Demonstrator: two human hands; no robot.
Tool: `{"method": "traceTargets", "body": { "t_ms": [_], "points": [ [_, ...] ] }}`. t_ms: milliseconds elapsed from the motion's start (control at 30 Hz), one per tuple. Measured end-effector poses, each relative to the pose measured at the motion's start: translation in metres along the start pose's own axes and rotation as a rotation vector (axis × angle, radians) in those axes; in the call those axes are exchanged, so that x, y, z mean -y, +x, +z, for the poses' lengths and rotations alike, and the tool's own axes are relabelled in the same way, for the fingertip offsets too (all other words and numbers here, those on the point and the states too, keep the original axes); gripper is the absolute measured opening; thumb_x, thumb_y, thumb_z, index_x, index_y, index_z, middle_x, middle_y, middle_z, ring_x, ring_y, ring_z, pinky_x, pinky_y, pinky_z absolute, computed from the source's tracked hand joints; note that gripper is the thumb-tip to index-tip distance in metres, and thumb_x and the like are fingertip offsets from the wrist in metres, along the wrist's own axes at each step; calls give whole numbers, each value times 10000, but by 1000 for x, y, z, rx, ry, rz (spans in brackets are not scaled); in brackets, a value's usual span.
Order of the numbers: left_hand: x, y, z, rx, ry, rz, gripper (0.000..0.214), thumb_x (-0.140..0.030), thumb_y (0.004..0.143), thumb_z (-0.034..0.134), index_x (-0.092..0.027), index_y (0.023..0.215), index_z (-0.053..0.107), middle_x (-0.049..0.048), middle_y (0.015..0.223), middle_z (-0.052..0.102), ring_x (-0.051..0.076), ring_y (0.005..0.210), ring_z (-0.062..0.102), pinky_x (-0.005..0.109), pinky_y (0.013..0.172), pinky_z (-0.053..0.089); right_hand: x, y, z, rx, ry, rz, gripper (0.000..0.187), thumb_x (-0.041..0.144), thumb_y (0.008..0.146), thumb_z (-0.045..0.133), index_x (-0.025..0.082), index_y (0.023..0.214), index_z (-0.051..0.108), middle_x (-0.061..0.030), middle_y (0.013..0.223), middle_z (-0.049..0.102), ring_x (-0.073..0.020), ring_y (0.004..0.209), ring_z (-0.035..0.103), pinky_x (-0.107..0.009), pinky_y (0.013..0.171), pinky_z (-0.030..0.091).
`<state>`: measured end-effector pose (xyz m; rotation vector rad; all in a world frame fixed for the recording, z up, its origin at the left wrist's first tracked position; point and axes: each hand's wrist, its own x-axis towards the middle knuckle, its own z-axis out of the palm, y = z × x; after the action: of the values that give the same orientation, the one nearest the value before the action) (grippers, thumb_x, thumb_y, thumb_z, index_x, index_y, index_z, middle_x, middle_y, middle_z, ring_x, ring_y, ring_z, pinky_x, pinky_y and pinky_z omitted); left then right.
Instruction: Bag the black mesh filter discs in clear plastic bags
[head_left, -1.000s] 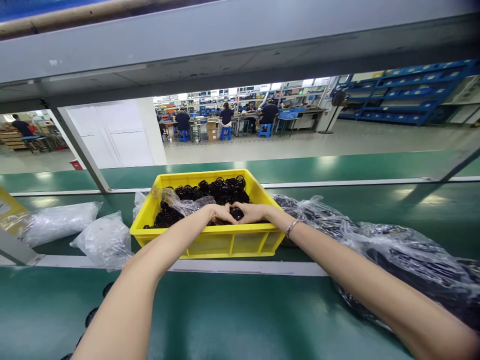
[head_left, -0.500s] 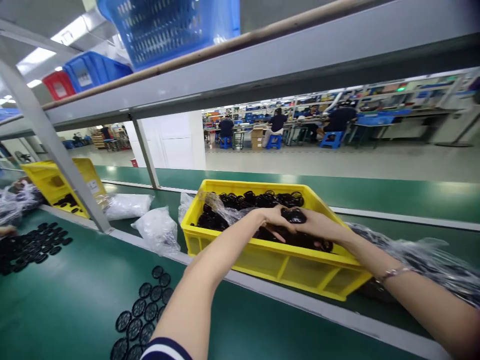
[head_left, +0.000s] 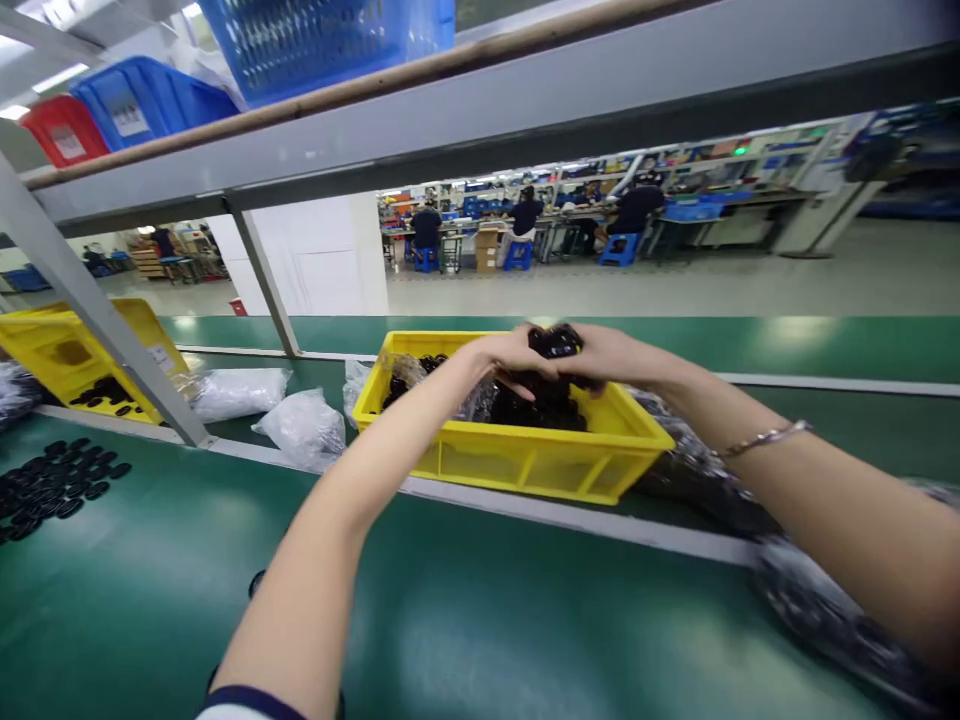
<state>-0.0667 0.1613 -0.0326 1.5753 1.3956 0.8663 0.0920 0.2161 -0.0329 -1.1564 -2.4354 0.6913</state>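
Black ring parts (head_left: 556, 342) sit bunched between my two hands, raised just above the yellow plastic crate (head_left: 517, 475), with more of them heaped inside it below. My left hand (head_left: 510, 358) and right hand (head_left: 611, 358) close in from either side in a narrow grip, holding the clump with curled fingers. I judge this to be the lifting step, with one bunch up out of the heap. Holding this tangle together calls for firm, even pressure from both sides. On the green conveyor belt (head_left: 480, 610) to my left, similar black parts (head_left: 52, 487) lie spread flat, and clear plastic bags (head_left: 305, 430) rest near the crate.
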Motion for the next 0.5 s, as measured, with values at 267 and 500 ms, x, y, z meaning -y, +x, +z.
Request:
{"method": "traceTargets", "body": {
  "t_ms": [267,500],
  "points": [
    [2,-126,12,68,-9,22,804,-96,658,732,-200,1360,354,165,1351,487,232,987,646,326,649,638,53,-91,48,-56,56,-92,518,305,734,732,213,1228,608,-76,1068,661,-171,692,658,-225,461,510],
    [134,-164,74,26,20,-70,824,-91,670,697,-208,1400,331,203,1379,461,263,935,685,358,551,641,-2,-134,185,-68,-61,-94,510,255,768,736,235,1255,584,-87,1194,595,-239,983,669,-333,815,545]
  ]
}}
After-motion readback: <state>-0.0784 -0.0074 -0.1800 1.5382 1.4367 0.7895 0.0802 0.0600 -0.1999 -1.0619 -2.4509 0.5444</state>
